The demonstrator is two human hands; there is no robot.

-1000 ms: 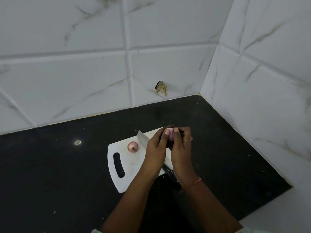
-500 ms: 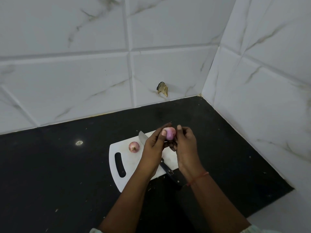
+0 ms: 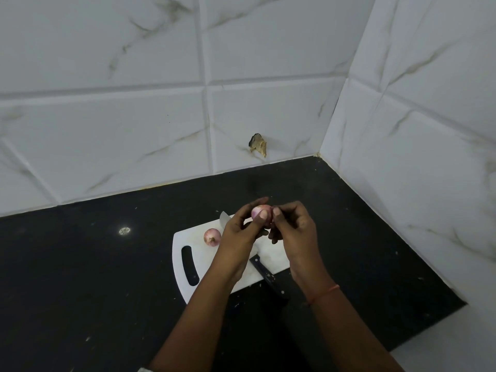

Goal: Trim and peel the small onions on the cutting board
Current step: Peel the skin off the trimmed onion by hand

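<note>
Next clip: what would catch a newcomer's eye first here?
Both hands meet above the white cutting board: the left hand holds a small pink onion while the right hand pinches at its side. A second onion lies on the board's far left part, and a black-handled knife rests across the board beneath the hands.

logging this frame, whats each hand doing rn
Left hand: holding the small onion in its fingertips.
Right hand: pinching at the same onion's skin.

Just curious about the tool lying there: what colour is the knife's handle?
Black, with small pale rivets; the knife handle shows best in the head view, lying across the cutting board's near edge.
</note>
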